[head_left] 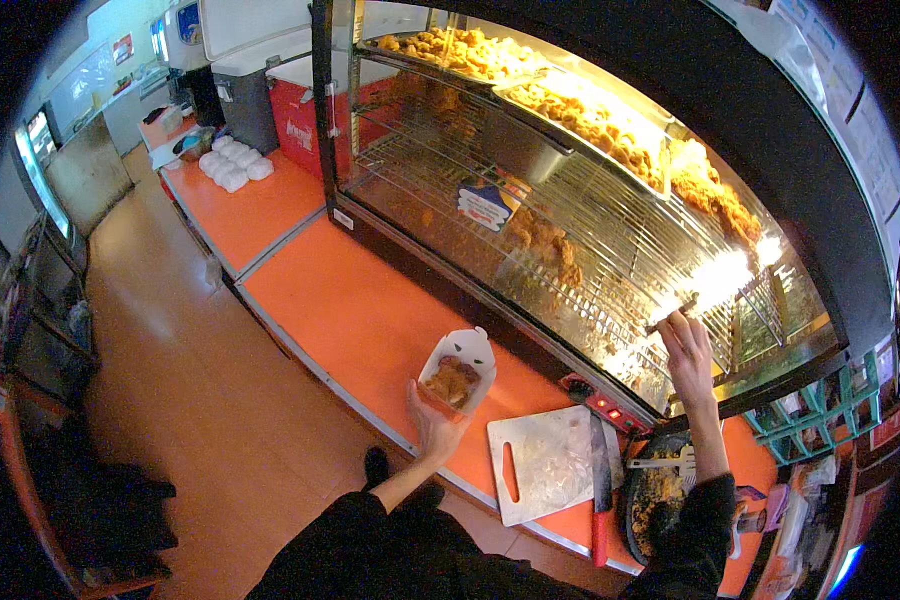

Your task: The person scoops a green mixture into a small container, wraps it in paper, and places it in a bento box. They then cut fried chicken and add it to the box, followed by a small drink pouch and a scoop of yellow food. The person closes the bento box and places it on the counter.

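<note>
My left hand (440, 428) holds up a white paper takeaway box (482, 384) with its flaps open. Brown fried food, which looks like chicken (452, 380), lies inside it. The box is above the orange counter. My right hand (687, 350) reaches up to the front of a glass-fronted food warmer (440, 235), its fingers closed on a short dark handle (673, 314). Glare makes it hard to tell whether this handle belongs to the glass or to a tool. Trays of golden fried pieces (580, 125) fill the warmer's top shelf, with larger fried pieces (715, 205) at their right.
On the orange counter (320, 290) lie a white cutting board (542, 470) and a red-handled knife (600, 500). A dark pan of crumbs (650, 510) with a slotted turner (660, 462) sits under my right forearm. White wrapped bundles (235, 163) and a red cooler box (295, 125) stand farther left.
</note>
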`<state>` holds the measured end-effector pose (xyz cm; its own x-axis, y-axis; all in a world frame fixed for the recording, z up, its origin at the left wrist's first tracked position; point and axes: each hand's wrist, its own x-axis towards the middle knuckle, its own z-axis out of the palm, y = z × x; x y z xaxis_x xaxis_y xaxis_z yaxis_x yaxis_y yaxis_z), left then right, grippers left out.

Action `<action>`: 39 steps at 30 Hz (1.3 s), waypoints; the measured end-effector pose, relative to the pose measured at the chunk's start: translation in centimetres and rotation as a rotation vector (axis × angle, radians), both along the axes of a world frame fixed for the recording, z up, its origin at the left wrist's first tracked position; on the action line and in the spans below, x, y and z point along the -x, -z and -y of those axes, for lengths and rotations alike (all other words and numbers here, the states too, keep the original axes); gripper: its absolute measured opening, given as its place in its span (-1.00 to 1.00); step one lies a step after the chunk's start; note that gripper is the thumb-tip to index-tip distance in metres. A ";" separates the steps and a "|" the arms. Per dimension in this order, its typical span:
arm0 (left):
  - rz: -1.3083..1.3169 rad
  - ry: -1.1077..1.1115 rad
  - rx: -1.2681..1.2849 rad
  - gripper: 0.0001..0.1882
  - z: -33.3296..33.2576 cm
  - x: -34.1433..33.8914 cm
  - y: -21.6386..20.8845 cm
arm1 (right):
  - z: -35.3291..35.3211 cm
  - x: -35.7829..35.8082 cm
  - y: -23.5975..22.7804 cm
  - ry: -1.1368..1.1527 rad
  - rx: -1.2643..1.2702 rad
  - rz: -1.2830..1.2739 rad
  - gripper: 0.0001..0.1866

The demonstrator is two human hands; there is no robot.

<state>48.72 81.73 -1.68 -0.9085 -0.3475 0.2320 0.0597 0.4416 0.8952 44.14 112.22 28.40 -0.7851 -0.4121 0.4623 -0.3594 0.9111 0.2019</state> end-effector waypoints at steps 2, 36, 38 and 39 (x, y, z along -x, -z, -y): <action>-0.093 0.002 -0.183 0.12 -0.1 1.3 -0.9 | -2.4 -2.1 -0.1 0.018 -0.115 -0.041 -0.71; -0.381 -0.658 -0.191 0.11 82.6 21.7 -9.6 | 82.5 46.3 16.6 -0.375 1.059 0.180 -0.77; -0.357 -0.723 -0.176 0.10 88.1 22.5 -10.7 | 92.5 50.1 15.2 -0.570 0.912 0.327 -0.80; -0.352 -0.752 -0.173 0.10 90.4 22.9 -11.0 | 96.2 51.6 14.2 -0.667 0.815 0.394 -0.81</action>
<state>25.83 -8.71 9.37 -0.3063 -0.8869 0.3458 0.0926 0.3338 0.9381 -7.50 15.98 14.16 -0.6715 -0.4923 0.5538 -0.7314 0.3208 -0.6018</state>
